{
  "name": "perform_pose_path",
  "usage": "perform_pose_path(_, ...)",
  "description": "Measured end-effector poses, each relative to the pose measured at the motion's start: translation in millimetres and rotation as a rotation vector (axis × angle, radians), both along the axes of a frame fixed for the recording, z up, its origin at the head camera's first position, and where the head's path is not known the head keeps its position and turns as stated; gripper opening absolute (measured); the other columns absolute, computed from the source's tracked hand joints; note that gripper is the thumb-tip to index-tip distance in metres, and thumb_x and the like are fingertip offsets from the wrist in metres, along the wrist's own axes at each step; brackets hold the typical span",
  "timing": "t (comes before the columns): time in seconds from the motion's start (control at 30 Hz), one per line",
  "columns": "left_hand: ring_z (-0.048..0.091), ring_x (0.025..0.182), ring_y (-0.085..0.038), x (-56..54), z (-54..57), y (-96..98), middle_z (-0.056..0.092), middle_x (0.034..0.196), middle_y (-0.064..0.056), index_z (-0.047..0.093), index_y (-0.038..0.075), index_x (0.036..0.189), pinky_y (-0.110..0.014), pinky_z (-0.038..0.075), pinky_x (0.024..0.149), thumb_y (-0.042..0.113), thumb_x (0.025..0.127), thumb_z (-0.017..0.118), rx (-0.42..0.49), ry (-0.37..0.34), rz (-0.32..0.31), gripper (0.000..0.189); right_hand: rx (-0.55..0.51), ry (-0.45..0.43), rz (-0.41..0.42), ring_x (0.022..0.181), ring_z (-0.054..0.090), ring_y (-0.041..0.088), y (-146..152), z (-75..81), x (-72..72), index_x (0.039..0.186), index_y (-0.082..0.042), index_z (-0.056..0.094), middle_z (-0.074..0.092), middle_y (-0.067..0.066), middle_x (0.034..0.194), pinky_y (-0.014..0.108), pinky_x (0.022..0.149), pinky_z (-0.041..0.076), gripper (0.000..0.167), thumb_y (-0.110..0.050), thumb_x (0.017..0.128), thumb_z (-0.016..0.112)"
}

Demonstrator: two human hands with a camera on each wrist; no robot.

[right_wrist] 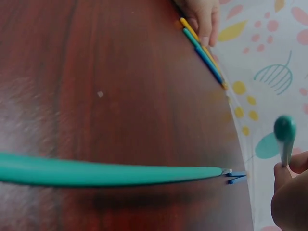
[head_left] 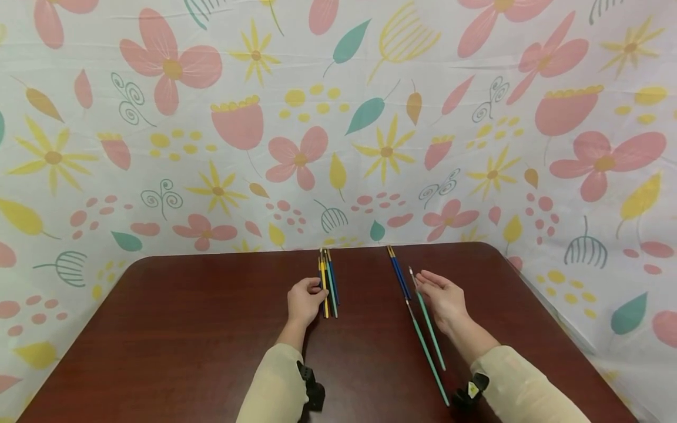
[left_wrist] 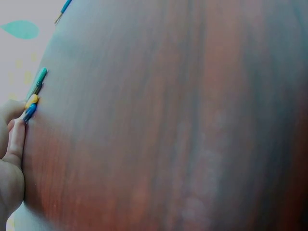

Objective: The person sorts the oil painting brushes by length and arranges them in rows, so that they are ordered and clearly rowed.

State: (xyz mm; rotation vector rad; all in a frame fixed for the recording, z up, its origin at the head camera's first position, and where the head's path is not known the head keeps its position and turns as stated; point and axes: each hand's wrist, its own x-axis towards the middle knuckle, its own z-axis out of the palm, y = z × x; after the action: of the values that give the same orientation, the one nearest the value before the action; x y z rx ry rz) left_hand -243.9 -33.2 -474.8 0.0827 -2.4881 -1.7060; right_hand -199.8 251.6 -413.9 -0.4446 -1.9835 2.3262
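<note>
My left hand (head_left: 307, 302) pinches a yellow paintbrush (head_left: 324, 276) between thumb and fingers at the back of the table. Beside it lie a green paintbrush (head_left: 331, 288) and blue paintbrushes (head_left: 336, 291), roughly side by side. In the left wrist view the handle ends (left_wrist: 32, 100) show just past the fingertips. My right hand (head_left: 444, 302) grips a green paintbrush (head_left: 431, 329) near its bristle end, the handle pointing back toward me. To its left rests another green paintbrush (head_left: 427, 352), with two blue paintbrushes (head_left: 399, 273) beyond its tip.
The dark brown table (head_left: 211, 341) has rounded far corners. A flower-patterned cloth (head_left: 338, 117) hangs behind its far edge and along the right side. Black cameras are strapped to both wrists, over light sleeves (head_left: 277, 376).
</note>
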Motion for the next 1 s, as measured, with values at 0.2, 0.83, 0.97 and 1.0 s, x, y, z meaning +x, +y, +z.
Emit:
perform_pose_path(0.2, 0.065, 0.096, -0.026, -1.2, -1.2, -1.2, 0.069, 0.102, -0.014, 0.066, 0.003, 0.114, -0.035, 0.058, 0.074, 0.012, 0.083, 0.071, -0.011, 0.000, -0.002, 0.033, 0.022, -0.009, 0.008, 0.095, 0.065, -0.001, 0.1, -3.6, 4.2, 0.141, 0.007, 0.037, 0.064, 0.005, 0.120, 0.018, 0.086, 0.052, 0.054, 0.007, 0.089, 0.053)
perform_pose_path(0.83, 0.065, 0.097, -0.027, -0.2, 4.4, -2.2, 0.068, 0.103, -0.015, 0.066, 0.002, 0.115, -0.036, 0.058, 0.074, 0.012, 0.084, 0.071, -0.007, 0.004, -0.002, 0.033, 0.124, -0.048, 0.063, 0.095, 0.064, -0.003, 8.4, -19.4, 17.4, 0.141, 0.008, 0.036, 0.056, 0.017, 0.131, 0.016, 0.084, 0.052, 0.051, 0.002, 0.092, 0.052)
perform_pose_path(0.97, 0.065, 0.096, -0.026, -1.9, -1.1, -1.3, 0.068, 0.102, -0.014, 0.066, 0.003, 0.114, -0.035, 0.058, 0.073, 0.012, 0.083, 0.071, -0.012, 0.003, -0.003, 0.033, 0.157, -0.067, 0.071, 0.097, 0.064, -0.001, 7.4, -24.0, 23.3, 0.140, 0.007, 0.038, 0.046, 0.024, 0.139, 0.018, 0.085, 0.052, 0.051, 0.002, 0.092, 0.053)
perform_pose_path(1.0, 0.065, 0.096, -0.026, -2.1, -2.1, -1.0, 0.069, 0.102, -0.014, 0.066, 0.003, 0.114, -0.035, 0.058, 0.073, 0.012, 0.083, 0.072, -0.012, 0.002, -0.003, 0.033, 0.169, -0.069, 0.072, 0.097, 0.063, -0.002, 7.3, -25.2, 24.3, 0.140, 0.007, 0.038, 0.045, 0.025, 0.139, 0.018, 0.085, 0.052, 0.050, 0.002, 0.092, 0.053)
